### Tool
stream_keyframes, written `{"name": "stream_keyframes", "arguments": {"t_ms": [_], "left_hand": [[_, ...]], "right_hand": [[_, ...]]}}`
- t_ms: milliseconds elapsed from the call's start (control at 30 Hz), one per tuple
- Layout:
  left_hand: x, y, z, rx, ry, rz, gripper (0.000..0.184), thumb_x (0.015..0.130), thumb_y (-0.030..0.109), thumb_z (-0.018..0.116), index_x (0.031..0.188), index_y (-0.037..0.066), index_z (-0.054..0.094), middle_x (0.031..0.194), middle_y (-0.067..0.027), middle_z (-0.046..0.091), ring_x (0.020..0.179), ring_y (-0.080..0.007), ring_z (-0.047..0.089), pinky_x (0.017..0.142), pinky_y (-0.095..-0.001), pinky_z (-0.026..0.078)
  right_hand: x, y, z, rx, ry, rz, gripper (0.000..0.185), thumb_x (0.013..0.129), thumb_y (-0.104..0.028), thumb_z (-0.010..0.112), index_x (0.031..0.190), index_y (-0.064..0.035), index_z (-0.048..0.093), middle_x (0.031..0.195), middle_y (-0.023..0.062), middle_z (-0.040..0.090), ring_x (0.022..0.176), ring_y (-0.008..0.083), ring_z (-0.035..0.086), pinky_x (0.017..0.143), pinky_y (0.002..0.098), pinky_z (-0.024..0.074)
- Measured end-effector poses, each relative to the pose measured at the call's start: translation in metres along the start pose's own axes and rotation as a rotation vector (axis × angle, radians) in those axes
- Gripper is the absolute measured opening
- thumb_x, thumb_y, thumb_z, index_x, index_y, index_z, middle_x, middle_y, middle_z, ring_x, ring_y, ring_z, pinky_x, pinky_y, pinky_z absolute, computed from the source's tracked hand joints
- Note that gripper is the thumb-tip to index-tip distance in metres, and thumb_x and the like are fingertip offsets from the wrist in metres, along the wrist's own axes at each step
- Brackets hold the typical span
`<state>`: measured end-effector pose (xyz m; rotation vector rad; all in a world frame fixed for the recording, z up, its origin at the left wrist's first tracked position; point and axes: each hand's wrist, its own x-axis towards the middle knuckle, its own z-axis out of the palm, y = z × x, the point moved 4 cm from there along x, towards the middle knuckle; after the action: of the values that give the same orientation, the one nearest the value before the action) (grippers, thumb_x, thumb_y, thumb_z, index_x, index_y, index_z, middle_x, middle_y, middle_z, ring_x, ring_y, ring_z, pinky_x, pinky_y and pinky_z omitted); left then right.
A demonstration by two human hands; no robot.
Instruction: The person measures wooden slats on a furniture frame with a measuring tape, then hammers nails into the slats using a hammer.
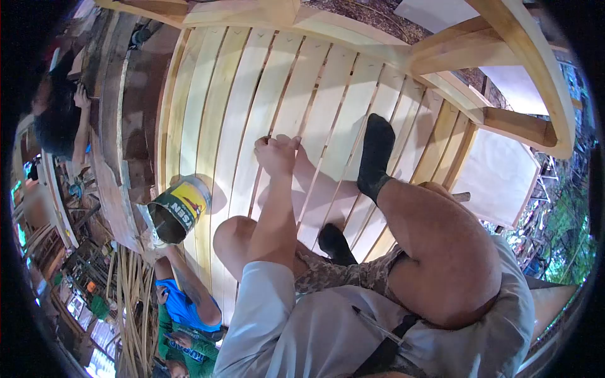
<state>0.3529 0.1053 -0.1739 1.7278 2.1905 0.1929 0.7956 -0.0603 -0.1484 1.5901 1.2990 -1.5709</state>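
My left hand [277, 155] is closed low over the pale wooden slats [236, 135], its fingers pinched at a slat edge; anything between them is too small to name. On the right, part of my right hand [432, 188] shows behind my bent leg, around a short wooden handle [462, 196]; the rest of it is hidden. My feet in dark socks rest on the slats. A tin can [189, 203] with a yellow and green label is tilted at the left edge of the slats, its dark open mouth facing down-left.
A curved wooden frame part [535, 69] rises at the upper right, near a pale panel [495, 173]. Thin wood strips [129, 302] lie lower left. People in blue [183, 309] and green are at lower left; another in black [60, 120] is upper left.
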Motion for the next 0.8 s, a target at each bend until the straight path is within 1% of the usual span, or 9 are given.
{"name": "stream_keyframes", "arguments": {"t_ms": [233, 300, 533, 600, 667, 700, 733, 767, 800], "left_hand": [[-0.003, -0.001, 0.004, 0.034, -0.018, 0.07, 0.058, 0.075, 0.051, 0.083, 0.089, -0.004, 0.076, 0.122, -0.024, 0.055, 0.113, -0.0419, 0.052, 0.096, -0.0513, 0.047], [-0.003, 0.0, 0.001, 0.031, -0.015, 0.072, 0.052, 0.078, 0.051, 0.081, 0.09, 0.001, 0.077, 0.122, -0.023, 0.054, 0.114, -0.0426, 0.05, 0.096, -0.0537, 0.045], [-0.008, 0.001, 0.003, 0.042, -0.015, 0.074, 0.043, 0.079, 0.05, 0.08, 0.091, 0.01, 0.079, 0.122, -0.0207, 0.054, 0.114, -0.0422, 0.05, 0.095, -0.0532, 0.045], [-0.011, 0.003, 0.001, -0.003, 0.031, 0.083, 0.044, 0.079, 0.05, 0.081, 0.08, 0.006, 0.078, 0.119, -0.0239, 0.056, 0.11, -0.0414, 0.052, 0.091, -0.0527, 0.048], [-0.014, 0.0, 0.002, 0.015, 0.038, 0.09, 0.042, 0.079, 0.048, 0.081, 0.079, 0.006, 0.078, 0.118, -0.023, 0.057, 0.11, -0.0409, 0.053, 0.091, -0.0527, 0.048], [-0.012, 0.004, 0.003, 0.019, 0.068, 0.107, 0.041, 0.079, 0.047, 0.081, 0.078, 0.006, 0.078, 0.116, -0.0222, 0.057, 0.109, -0.0405, 0.053, 0.09, -0.0527, 0.048], [-0.011, 0.004, 0.006, 0.014, 0.064, 0.109, 0.041, 0.079, 0.047, 0.081, 0.078, 0.006, 0.078, 0.116, -0.0222, 0.057, 0.109, -0.0405, 0.053, 0.09, -0.0527, 0.048], [-0.011, 0.002, 0.009, 0.028, 0.062, 0.091, 0.041, 0.078, 0.046, 0.082, 0.079, 0.006, 0.078, 0.115, -0.0219, 0.058, 0.108, -0.0401, 0.053, 0.091, -0.0523, 0.048], [-0.01, 0.001, 0.01, 0.043, 0.061, 0.073, 0.041, 0.077, 0.046, 0.083, 0.079, 0.005, 0.077, 0.114, -0.0216, 0.059, 0.106, -0.0397, 0.054, 0.091, -0.052, 0.048]], "right_hand": [[0.001, 0.001, 0.001, -0.037, 0.02, 0.026, 0.043, 0.089, -0.042, 0.074, 0.122, -0.0146, 0.067, 0.112, 0.0187, 0.072, 0.103, 0.0348, 0.068, 0.092, 0.0451, 0.053], [0.004, 0.0, 0.001, -0.05, 0.016, 0.037, 0.043, 0.089, -0.042, 0.073, 0.12, -0.0122, 0.067, 0.111, 0.0193, 0.071, 0.103, 0.0355, 0.068, 0.092, 0.0455, 0.0526], [0.017, -0.009, -0.003, -0.134, -0.047, 0.111, 0.045, 0.09, -0.041, 0.071, 0.116, -0.004, 0.067, 0.107, 0.0215, 0.071, 0.103, 0.038, 0.066, 0.094, 0.0471, 0.0514], [0.03, -0.02, -0.011, -0.215, -0.06, 0.185, 0.046, 0.091, -0.041, 0.071, 0.115, -0.0016, 0.068, 0.106, 0.0221, 0.071, 0.103, 0.0387, 0.066, 0.094, 0.0476, 0.051], [0.051, -0.06, -0.045, -0.328, 0.07, 0.142, 0.047, 0.091, -0.041, 0.07, 0.114, 0.0007, 0.068, 0.105, 0.0228, 0.071, 0.103, 0.0395, 0.066, 0.095, 0.0481, 0.0506], [0.058, -0.103, -0.071, -0.579, 0.301, -0.185, 0.045, 0.091, -0.042, 0.069, 0.107, -0.0002, 0.071, 0.101, 0.0239, 0.071, 0.098, 0.0396, 0.068, 0.089, 0.0473, 0.053], [0.043, -0.144, -0.103, -0.064, 0.539, -0.255, 0.041, 0.091, -0.039, 0.064, 0.092, 0.0006, 0.07, 0.096, 0.0252, 0.071, 0.094, 0.043, 0.068, 0.087, 0.0525, 0.0534], [0.056, -0.182, -0.125, -0.154, 0.55, -0.307, 0.041, 0.089, -0.038, 0.066, 0.104, 0.0, 0.07, 0.104, 0.0257, 0.07, 0.104, 0.043, 0.066, 0.094, 0.0517, 0.0511], [0.054, -0.209, -0.134, -0.109, 0.791, -0.489, 0.055, 0.086, -0.038, 0.069, 0.127, -0.0019, 0.063, 0.12, 0.0252, 0.065, 0.119, 0.0426, 0.058, 0.105, 0.0494, 0.0457]]}}
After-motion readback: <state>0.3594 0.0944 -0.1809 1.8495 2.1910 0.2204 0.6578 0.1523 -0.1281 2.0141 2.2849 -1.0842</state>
